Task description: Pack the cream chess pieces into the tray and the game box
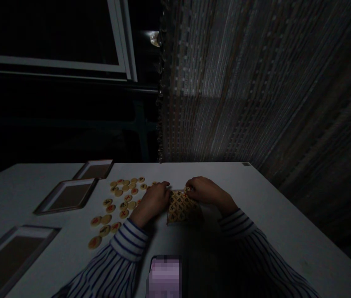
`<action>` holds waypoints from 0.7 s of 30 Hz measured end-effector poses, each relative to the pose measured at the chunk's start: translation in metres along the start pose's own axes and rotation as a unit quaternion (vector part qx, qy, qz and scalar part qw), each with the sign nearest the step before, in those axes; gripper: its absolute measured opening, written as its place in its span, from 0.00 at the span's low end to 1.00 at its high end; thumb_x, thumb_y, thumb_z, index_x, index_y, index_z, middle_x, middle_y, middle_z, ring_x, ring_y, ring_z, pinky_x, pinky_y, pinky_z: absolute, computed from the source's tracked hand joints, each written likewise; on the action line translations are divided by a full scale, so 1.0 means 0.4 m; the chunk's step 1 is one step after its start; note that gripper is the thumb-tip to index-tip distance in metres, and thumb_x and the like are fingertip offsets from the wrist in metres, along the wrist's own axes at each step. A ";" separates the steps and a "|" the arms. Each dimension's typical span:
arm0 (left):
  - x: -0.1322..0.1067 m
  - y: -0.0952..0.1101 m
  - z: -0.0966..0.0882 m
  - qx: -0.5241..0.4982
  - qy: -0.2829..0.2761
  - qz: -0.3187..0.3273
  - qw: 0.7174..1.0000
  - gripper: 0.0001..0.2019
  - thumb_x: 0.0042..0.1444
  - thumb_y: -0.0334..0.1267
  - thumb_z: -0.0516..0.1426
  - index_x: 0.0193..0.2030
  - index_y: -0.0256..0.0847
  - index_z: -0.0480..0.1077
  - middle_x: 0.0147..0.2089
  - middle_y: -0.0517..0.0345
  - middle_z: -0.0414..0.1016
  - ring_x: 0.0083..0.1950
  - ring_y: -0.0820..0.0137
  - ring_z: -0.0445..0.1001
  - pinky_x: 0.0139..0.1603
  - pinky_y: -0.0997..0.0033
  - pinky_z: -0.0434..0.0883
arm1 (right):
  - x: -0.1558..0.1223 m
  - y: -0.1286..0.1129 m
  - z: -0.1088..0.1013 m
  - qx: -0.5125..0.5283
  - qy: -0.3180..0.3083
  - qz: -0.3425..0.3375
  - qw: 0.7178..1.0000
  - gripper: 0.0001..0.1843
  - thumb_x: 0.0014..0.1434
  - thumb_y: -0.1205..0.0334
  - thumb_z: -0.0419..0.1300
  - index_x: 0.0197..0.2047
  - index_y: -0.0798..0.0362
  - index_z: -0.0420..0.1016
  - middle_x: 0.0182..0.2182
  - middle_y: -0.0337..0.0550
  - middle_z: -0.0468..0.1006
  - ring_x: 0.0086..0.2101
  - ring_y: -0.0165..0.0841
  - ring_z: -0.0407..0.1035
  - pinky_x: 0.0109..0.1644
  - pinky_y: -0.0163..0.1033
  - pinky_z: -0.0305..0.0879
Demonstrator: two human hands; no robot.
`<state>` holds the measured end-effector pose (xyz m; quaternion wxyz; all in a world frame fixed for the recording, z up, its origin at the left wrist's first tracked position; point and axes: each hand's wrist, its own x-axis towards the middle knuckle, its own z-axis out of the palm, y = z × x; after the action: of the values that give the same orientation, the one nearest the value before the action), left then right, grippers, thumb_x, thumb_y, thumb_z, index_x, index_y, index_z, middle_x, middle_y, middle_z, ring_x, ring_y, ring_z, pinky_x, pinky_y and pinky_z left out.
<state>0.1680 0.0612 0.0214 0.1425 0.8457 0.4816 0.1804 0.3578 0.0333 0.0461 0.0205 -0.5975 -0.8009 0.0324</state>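
A small open box (184,224) stands in the middle of the table, with rows of round Chinese chess pieces (180,205) laid flat in it. My left hand (153,201) is closed at the box's left edge, its fingers curled and partly hidden. At the far right corner of the box, my right hand (208,191) pinches one chess piece (187,189) between thumb and fingers. Loose chess pieces (127,198), some with red and some with black characters, others blank side up, lie scattered left of my left hand.
Three shallow trays, a near one (10,258), a middle one (70,194) and a far one (96,169), lie along the left of the white table (271,231). A phone (164,277) with a blurred screen lies near me. A striped curtain (218,82) hangs behind.
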 end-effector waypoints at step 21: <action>-0.003 0.000 0.007 -0.020 -0.019 0.004 1.000 0.18 0.55 0.36 0.45 0.50 0.35 0.66 0.45 0.43 0.73 0.47 0.61 0.70 0.46 0.67 0.63 | 0.005 0.002 0.018 -0.045 -0.024 0.001 0.999 0.13 0.53 0.60 0.51 0.38 0.54 0.74 0.36 0.49 0.76 0.38 0.37 0.68 0.37 0.35 0.58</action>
<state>0.1687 0.0602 0.0188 0.1673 0.8480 0.4717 0.1743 0.3573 0.0353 0.0388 -0.0254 -0.5977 -0.8012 0.0111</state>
